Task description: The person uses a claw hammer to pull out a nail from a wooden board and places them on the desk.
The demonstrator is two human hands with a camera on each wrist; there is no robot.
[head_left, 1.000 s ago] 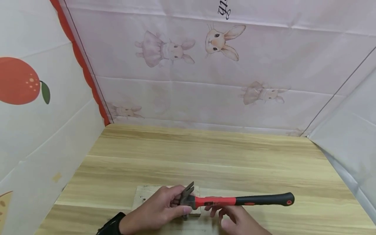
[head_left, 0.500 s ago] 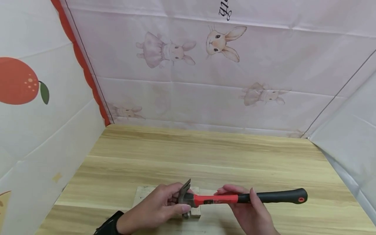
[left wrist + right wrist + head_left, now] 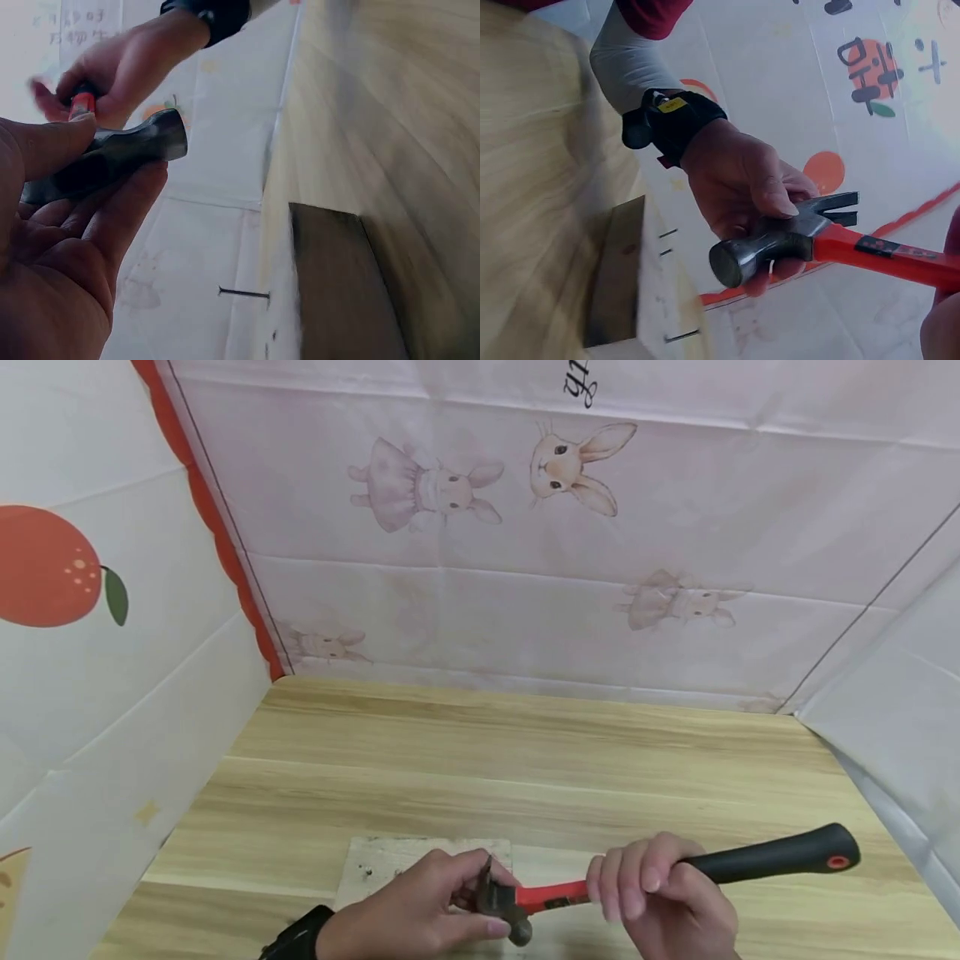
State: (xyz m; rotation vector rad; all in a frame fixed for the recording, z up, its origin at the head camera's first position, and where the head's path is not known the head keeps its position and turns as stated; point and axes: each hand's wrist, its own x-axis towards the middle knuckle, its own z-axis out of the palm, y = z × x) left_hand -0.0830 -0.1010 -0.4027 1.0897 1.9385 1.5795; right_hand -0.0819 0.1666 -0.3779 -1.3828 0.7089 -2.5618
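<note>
A claw hammer [image 3: 555, 896] with a dark metal head and a red and black handle is held between both hands above a pale wooden block [image 3: 367, 860]. My left hand [image 3: 420, 902] pinches the hammer's head between thumb and fingers, as the right wrist view also shows. My right hand [image 3: 667, 889] wraps its fingers around the handle where the red meets the black grip. The handle's end points to the right and slightly away from me. A nail [image 3: 244, 292] stands out of the block in the left wrist view, its head well clear of the wood.
More nails [image 3: 681, 336] jut from the block in the right wrist view. The block lies on a wood-grain table [image 3: 525, 760] near its front. Printed cloth [image 3: 480, 543] screens rise at the back and on both sides. A dark band [image 3: 296, 935] circles the left wrist.
My right hand has gone from loose fingers under the handle to a full grip around it. The hammer has shifted right, its handle end swinging away from me; the left hand moved slightly right with it.
</note>
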